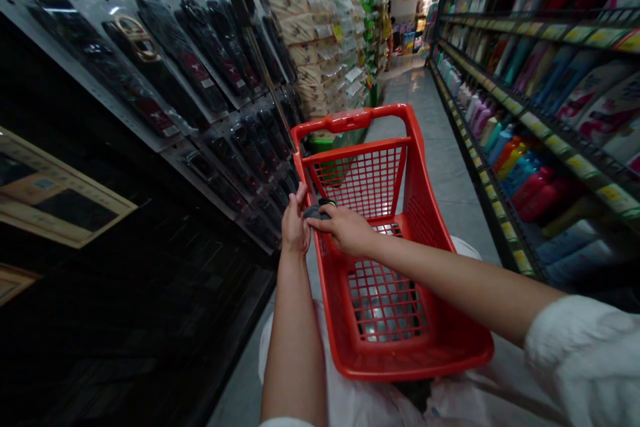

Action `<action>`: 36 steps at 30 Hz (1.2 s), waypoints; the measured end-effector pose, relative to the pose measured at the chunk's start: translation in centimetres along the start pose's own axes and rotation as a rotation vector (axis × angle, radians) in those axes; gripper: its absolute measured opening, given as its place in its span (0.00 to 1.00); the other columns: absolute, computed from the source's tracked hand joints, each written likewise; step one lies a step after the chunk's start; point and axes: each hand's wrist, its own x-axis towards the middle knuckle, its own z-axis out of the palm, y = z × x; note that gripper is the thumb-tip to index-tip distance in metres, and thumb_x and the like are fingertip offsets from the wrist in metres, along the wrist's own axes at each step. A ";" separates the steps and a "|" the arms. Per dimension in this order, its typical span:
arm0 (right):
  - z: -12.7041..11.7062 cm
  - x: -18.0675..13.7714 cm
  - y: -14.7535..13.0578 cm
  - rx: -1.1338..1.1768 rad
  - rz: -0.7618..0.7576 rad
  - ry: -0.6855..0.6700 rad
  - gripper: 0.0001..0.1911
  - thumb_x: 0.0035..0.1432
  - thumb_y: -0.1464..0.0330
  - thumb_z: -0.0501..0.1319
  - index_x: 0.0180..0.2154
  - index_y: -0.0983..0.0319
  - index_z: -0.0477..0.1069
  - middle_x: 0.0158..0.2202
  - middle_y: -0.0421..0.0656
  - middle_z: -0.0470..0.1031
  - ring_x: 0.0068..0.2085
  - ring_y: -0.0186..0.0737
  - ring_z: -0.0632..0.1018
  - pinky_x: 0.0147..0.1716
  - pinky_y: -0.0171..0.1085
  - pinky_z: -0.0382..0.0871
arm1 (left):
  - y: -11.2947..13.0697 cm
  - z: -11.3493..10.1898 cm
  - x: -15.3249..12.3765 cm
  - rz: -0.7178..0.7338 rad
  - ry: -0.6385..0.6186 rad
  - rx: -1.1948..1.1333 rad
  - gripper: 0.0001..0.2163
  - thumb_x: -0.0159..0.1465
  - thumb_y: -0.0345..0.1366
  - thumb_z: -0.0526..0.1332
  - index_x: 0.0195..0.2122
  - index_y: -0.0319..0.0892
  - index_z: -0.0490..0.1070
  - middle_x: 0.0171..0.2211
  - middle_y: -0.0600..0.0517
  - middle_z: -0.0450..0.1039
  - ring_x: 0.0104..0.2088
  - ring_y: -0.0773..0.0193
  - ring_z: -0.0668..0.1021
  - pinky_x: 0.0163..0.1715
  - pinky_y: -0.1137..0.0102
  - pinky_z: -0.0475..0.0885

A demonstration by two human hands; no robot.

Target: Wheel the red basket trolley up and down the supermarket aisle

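A red plastic shopping cart (420,353) with grid panels stands in front of my body. My right hand (345,230) reaches across its basket to the left rim, its fingers closed on a dark grey cloth (316,211) pressed at that rim. A small black and yellow bit shows beside the cloth. Along the outer side of the same rim is my left hand (296,223), its fingers stretched upward and partly hidden from me. The cart's handle (350,120) rises at the far end, and neither hand touches it.
Packaged belts (185,67) hang on a rack at the left, above a dark panel. Stacked beige packages (315,47) stand beyond the cart. Shelves of bottles (520,153) line the right side. The grey tiled aisle (420,93) runs ahead between them.
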 end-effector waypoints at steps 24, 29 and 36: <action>1.9 -11.7 -2.7 0.301 -0.364 -0.192 0.36 0.58 0.77 0.56 0.67 0.54 0.60 0.56 0.46 0.72 0.50 0.42 0.75 0.48 0.39 0.67 | -2.9 -0.1 0.2 0.296 -0.091 0.562 0.27 0.69 0.47 0.58 0.68 0.49 0.60 0.74 0.48 0.42 0.73 0.58 0.48 0.71 0.59 0.41; 3.1 -13.1 -3.4 0.221 -0.392 -0.145 0.28 0.62 0.73 0.57 0.63 0.55 0.67 0.56 0.49 0.73 0.48 0.44 0.75 0.45 0.41 0.67 | -3.3 -0.3 0.4 0.326 -0.093 0.574 0.27 0.69 0.47 0.57 0.68 0.48 0.59 0.74 0.47 0.42 0.73 0.57 0.49 0.71 0.58 0.42; -0.1 -12.6 -2.9 0.209 -0.614 -0.304 0.20 0.60 0.73 0.59 0.53 0.55 0.76 0.47 0.44 0.77 0.40 0.38 0.74 0.38 0.36 0.63 | -3.5 -0.4 0.4 0.329 -0.099 0.605 0.26 0.70 0.44 0.57 0.69 0.51 0.58 0.74 0.50 0.42 0.73 0.58 0.49 0.71 0.58 0.43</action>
